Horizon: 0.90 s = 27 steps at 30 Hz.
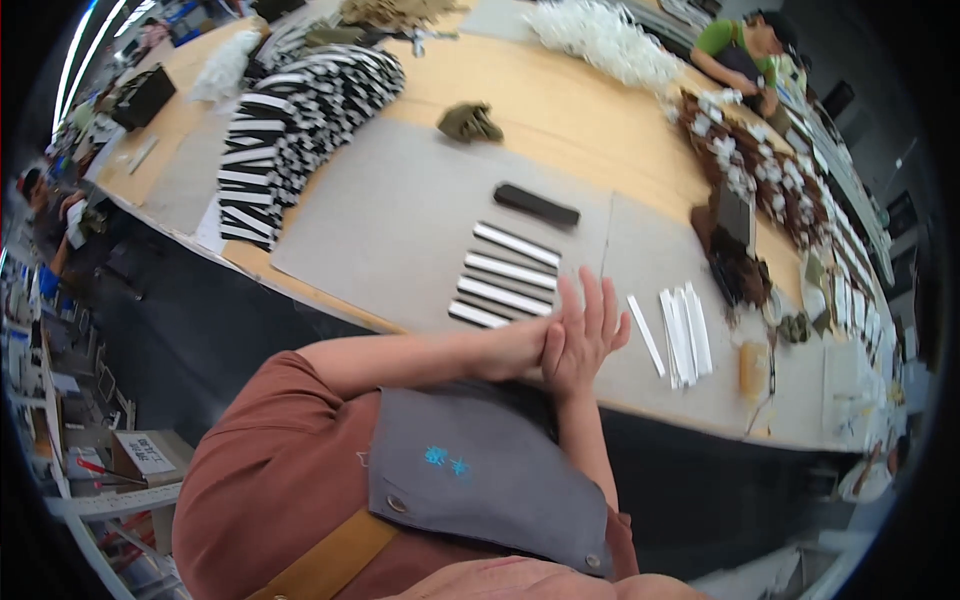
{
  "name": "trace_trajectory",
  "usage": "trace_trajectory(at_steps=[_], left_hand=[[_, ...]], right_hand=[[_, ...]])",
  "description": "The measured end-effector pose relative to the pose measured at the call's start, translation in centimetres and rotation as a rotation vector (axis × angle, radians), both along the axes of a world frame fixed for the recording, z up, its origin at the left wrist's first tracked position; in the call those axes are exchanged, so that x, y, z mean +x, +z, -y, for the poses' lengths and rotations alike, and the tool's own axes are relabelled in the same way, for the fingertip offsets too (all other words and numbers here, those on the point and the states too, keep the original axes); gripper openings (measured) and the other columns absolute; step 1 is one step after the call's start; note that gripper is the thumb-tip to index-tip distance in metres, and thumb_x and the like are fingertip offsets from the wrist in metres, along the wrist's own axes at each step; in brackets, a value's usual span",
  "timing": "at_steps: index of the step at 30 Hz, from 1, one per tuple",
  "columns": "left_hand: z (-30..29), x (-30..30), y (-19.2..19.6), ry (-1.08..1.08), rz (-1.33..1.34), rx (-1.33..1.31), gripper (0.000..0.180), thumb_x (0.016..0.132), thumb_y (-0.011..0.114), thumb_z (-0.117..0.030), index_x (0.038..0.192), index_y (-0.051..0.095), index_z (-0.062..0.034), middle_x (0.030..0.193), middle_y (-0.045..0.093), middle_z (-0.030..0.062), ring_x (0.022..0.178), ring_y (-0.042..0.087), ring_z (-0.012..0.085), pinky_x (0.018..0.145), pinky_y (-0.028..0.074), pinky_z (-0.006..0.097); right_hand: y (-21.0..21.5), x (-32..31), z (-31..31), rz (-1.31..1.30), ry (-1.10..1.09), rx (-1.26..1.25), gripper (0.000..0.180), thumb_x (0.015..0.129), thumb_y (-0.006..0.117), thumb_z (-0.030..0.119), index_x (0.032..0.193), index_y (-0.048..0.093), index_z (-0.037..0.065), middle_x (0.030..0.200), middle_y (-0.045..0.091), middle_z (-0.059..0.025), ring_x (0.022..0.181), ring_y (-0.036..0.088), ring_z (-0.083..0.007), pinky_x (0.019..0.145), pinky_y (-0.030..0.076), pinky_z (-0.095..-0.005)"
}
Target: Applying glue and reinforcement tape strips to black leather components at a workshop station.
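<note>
My left hand (515,350) and my right hand (585,330) meet over the near edge of the table, pressed against each other. The right hand's fingers are spread and point up, with nothing in them. My left hand's fingers are hidden behind the right hand. Just beyond the hands, a row of black and white strips (505,280) lies on a grey sheet (400,210). A black bar (537,204) rests further back. Loose white strips (682,328) lie to the right of my hands.
A big heap of black-and-white striped pieces (300,120) fills the left of the wooden table (560,110). An olive cloth lump (470,122), a white fluffy pile (600,40) and brown-and-white items (750,170) lie further back. A person in a green top (745,45) works at the far side.
</note>
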State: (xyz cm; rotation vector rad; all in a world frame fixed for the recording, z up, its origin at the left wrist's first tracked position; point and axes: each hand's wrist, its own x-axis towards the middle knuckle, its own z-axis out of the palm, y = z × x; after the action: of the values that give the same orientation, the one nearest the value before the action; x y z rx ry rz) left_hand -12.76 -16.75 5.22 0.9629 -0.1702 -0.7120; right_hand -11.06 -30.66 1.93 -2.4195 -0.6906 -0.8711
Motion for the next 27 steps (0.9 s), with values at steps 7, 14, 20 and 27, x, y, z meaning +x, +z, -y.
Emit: trace_trajectory(at_steps=[7,14,20,27], left_hand=[[-8.5,-1.7,-1.4,0.258,0.584,0.946,0.023,0.100,0.063,-0.009,0.122,0.066,-0.0029,0.120,0.066,0.0111,0.111,0.065,0.0244,0.095,0.055,0.037],[-9.0,-2.5,-2.5,0.297,0.965,1.266,0.029,0.091,0.073,-0.010,0.118,0.062,-0.0060,0.120,0.061,0.0116,0.116,0.058,0.0336,0.099,0.048,0.042],[-8.2,-1.3,-2.1,0.179,1.026,1.347,0.029,0.087,0.076,-0.011,0.112,0.061,-0.0078,0.118,0.059,0.0106,0.115,0.057,0.0327,0.099,0.047,0.042],[-8.5,-0.1,-1.4,0.079,1.038,1.353,0.026,0.086,0.074,-0.011,0.107,0.059,-0.0090,0.115,0.061,0.0096,0.115,0.057,0.0301,0.097,0.046,0.043]], right_hand=[[-1.9,2.5,4.8,-0.188,-0.120,0.217,0.035,0.106,0.054,0.024,0.134,0.066,0.006,0.144,0.057,-0.0160,0.133,0.054,-0.0345,0.112,0.037,-0.0463],[-2.9,2.2,4.6,-0.276,-0.051,0.284,0.025,0.096,0.071,0.013,0.118,0.070,0.001,0.136,0.061,-0.0165,0.117,0.062,-0.0333,0.097,0.050,-0.0428],[-2.6,1.9,4.9,-0.321,-0.063,0.279,0.022,0.096,0.071,0.012,0.114,0.071,0.001,0.132,0.064,-0.0149,0.112,0.064,-0.0323,0.096,0.052,-0.0402],[-2.6,2.8,4.6,-0.425,-0.064,0.360,0.021,0.095,0.071,0.012,0.112,0.072,0.001,0.129,0.065,-0.0140,0.114,0.064,-0.0310,0.096,0.052,-0.0386]])
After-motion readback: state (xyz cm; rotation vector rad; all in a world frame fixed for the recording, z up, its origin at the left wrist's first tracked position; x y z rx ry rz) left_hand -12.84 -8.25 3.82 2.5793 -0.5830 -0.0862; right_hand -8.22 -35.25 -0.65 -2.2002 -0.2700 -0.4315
